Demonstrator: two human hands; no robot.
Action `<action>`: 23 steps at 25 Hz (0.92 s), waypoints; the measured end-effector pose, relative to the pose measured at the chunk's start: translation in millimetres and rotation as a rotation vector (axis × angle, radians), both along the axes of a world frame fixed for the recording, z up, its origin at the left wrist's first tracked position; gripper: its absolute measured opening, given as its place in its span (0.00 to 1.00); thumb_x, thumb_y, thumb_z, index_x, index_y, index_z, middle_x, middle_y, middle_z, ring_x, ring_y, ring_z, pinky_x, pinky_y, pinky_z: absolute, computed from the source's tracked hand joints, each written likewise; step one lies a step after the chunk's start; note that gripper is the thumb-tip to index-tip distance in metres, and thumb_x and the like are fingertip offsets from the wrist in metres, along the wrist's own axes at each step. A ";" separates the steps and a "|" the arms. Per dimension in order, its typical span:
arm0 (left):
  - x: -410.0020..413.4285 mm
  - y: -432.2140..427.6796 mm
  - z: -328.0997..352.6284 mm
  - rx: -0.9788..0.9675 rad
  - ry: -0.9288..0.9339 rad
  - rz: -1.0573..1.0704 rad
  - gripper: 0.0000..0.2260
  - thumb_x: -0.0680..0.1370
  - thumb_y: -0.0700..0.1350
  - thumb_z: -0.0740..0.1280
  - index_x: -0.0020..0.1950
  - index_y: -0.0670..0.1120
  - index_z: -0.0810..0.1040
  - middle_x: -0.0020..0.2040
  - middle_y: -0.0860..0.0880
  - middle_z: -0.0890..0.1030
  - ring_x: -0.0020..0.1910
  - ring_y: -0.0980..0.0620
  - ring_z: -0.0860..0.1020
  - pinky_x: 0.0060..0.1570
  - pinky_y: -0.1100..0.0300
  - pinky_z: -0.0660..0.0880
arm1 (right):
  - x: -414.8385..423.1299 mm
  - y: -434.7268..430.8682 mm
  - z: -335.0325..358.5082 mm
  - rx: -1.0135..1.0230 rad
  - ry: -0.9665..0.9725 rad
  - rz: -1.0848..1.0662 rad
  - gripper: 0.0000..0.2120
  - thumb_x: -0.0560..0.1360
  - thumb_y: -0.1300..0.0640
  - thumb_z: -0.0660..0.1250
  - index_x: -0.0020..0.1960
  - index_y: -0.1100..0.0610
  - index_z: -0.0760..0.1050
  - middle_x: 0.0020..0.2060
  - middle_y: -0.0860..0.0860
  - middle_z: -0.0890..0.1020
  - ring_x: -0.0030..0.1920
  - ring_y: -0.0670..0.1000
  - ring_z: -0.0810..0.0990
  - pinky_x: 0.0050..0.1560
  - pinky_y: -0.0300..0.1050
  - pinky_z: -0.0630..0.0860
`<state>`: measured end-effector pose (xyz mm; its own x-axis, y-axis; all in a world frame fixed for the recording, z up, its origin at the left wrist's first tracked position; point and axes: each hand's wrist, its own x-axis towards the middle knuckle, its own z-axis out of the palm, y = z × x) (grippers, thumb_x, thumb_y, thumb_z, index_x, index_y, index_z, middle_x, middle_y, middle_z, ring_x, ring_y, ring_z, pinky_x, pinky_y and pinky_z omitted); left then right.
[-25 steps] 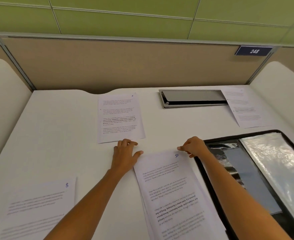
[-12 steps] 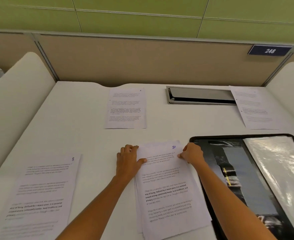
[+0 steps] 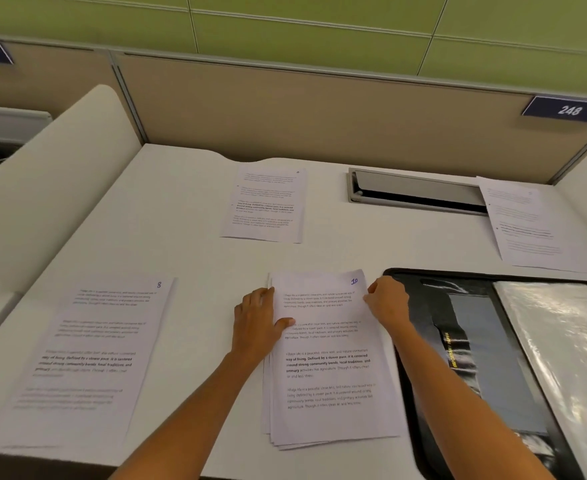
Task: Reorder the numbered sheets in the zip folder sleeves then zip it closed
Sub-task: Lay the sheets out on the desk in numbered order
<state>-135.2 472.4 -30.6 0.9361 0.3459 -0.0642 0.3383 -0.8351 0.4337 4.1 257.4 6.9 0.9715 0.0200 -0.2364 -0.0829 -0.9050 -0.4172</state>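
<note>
Two hands flanked the fanned paper stack (image 3: 330, 368): left hand (image 3: 255, 323) flat, fingers (image 3: 259, 301) together; right hand (image 3: 389, 303) curled, pinching its edge.

A single wide-angle camera, worn on the person's head, looks forward and steeply down from above the near edge of the table (image 3: 188, 244). The stack of sheets (image 3: 330, 372) lies just below the frame's middle, close to the lens. Beyond the stack the view reaches the far partition (image 3: 302, 109), whose lines bend with the lens. Right of the stack, the zip folder (image 3: 458, 306) is cut off by the frame edge.
</note>
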 end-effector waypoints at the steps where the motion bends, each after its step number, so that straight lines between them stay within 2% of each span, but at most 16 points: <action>1: -1.9 -1.0 -0.7 -0.001 -0.005 0.000 0.35 0.75 0.64 0.63 0.76 0.46 0.60 0.73 0.47 0.65 0.71 0.48 0.63 0.69 0.54 0.59 | -1.7 -1.1 1.9 -0.005 -0.018 0.009 0.12 0.73 0.66 0.66 0.33 0.59 0.71 0.30 0.52 0.75 0.28 0.50 0.72 0.27 0.40 0.68; 4: -4.6 -2.0 2.3 -0.003 0.001 -0.016 0.35 0.75 0.64 0.64 0.76 0.46 0.61 0.74 0.47 0.64 0.72 0.48 0.62 0.70 0.53 0.58 | -5.6 -6.3 7.1 0.038 -0.053 0.007 0.03 0.75 0.64 0.67 0.44 0.61 0.78 0.39 0.54 0.80 0.38 0.52 0.78 0.34 0.42 0.71; 7: -6.0 -1.8 3.2 -0.032 -0.005 -0.028 0.35 0.75 0.64 0.65 0.75 0.45 0.63 0.74 0.46 0.64 0.73 0.47 0.61 0.70 0.52 0.57 | -6.8 -12.0 9.8 0.115 -0.084 0.009 0.03 0.75 0.62 0.67 0.46 0.60 0.79 0.41 0.53 0.80 0.39 0.50 0.76 0.32 0.39 0.68; 11: -8.0 2.0 6.9 -0.042 0.002 -0.049 0.34 0.76 0.64 0.63 0.75 0.45 0.64 0.73 0.46 0.65 0.72 0.47 0.62 0.69 0.53 0.59 | -5.2 -19.8 13.0 0.422 -0.004 -0.116 0.01 0.76 0.61 0.68 0.47 0.58 0.77 0.44 0.55 0.82 0.44 0.55 0.81 0.44 0.50 0.80; 12: -6.7 4.4 8.9 -0.068 0.000 -0.047 0.33 0.76 0.63 0.63 0.74 0.45 0.64 0.72 0.46 0.66 0.71 0.47 0.64 0.69 0.53 0.60 | -7.1 -20.0 14.4 0.523 0.034 -0.147 0.01 0.76 0.61 0.67 0.46 0.58 0.76 0.44 0.56 0.83 0.45 0.56 0.81 0.43 0.51 0.81; 15: -3.9 14.0 18.3 -0.234 0.001 0.010 0.30 0.76 0.60 0.66 0.72 0.44 0.68 0.68 0.46 0.73 0.67 0.46 0.70 0.65 0.51 0.67 | -14.7 -14.6 19.0 0.741 0.147 -0.189 0.01 0.77 0.62 0.67 0.47 0.60 0.77 0.44 0.57 0.83 0.47 0.57 0.82 0.39 0.48 0.79; 17: -4.5 20.9 26.1 -0.462 -0.045 0.125 0.28 0.76 0.57 0.68 0.71 0.44 0.70 0.63 0.47 0.77 0.62 0.46 0.76 0.60 0.52 0.73 | -20.4 -4.5 25.3 0.816 0.210 -0.211 0.03 0.77 0.63 0.66 0.49 0.62 0.77 0.44 0.56 0.83 0.45 0.55 0.81 0.39 0.47 0.78; 19: -8.2 32.9 33.1 -0.627 -0.065 0.271 0.27 0.76 0.52 0.70 0.72 0.44 0.68 0.60 0.46 0.79 0.59 0.45 0.78 0.56 0.54 0.74 | -30.1 10.9 28.2 0.861 0.247 -0.258 0.04 0.77 0.64 0.66 0.51 0.63 0.77 0.44 0.56 0.82 0.42 0.53 0.81 0.37 0.44 0.77; 21: -14.2 48.5 32.4 -0.631 -0.053 0.345 0.24 0.76 0.47 0.71 0.70 0.44 0.70 0.59 0.45 0.80 0.56 0.45 0.79 0.55 0.53 0.74 | -39.9 27.8 26.4 0.878 0.267 -0.306 0.04 0.77 0.65 0.66 0.51 0.64 0.77 0.44 0.56 0.82 0.42 0.53 0.81 0.36 0.43 0.77; 23: -24.1 65.9 27.5 -0.629 -0.048 0.391 0.18 0.75 0.44 0.72 0.64 0.44 0.76 0.56 0.45 0.83 0.52 0.45 0.81 0.53 0.53 0.77 | -49.3 47.7 19.7 0.859 0.271 -0.337 0.04 0.77 0.66 0.67 0.51 0.64 0.77 0.46 0.58 0.82 0.42 0.54 0.81 0.38 0.46 0.79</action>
